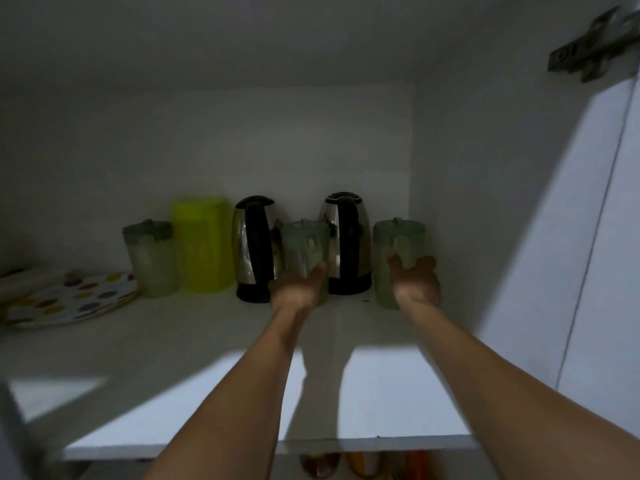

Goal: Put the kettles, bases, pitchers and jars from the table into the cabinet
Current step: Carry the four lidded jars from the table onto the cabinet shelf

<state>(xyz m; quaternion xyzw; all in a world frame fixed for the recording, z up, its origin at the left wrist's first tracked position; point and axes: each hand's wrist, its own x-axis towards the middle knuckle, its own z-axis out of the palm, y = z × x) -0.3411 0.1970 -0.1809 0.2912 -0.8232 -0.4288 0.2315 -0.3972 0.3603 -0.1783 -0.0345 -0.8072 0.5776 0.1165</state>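
Observation:
Inside the dim cabinet, my left hand (297, 289) is wrapped around the lower part of a greenish lidded jar (304, 245) standing on the white shelf (194, 344). My right hand (415, 282) grips a second jar of the same kind (398, 237) near the right wall. Two steel kettles with black handles stand behind them, one (254, 247) left of the held jar and one (348, 244) between the two jars. Further left are a yellow-green pitcher (204, 244) and a third jar (150, 261).
A polka-dot plate (69, 299) lies at the shelf's far left. The cabinet's right wall is close to my right hand, with a metal hinge (595, 46) above and the open door (606, 237) beyond. Blurred items (329, 465) show on the shelf below.

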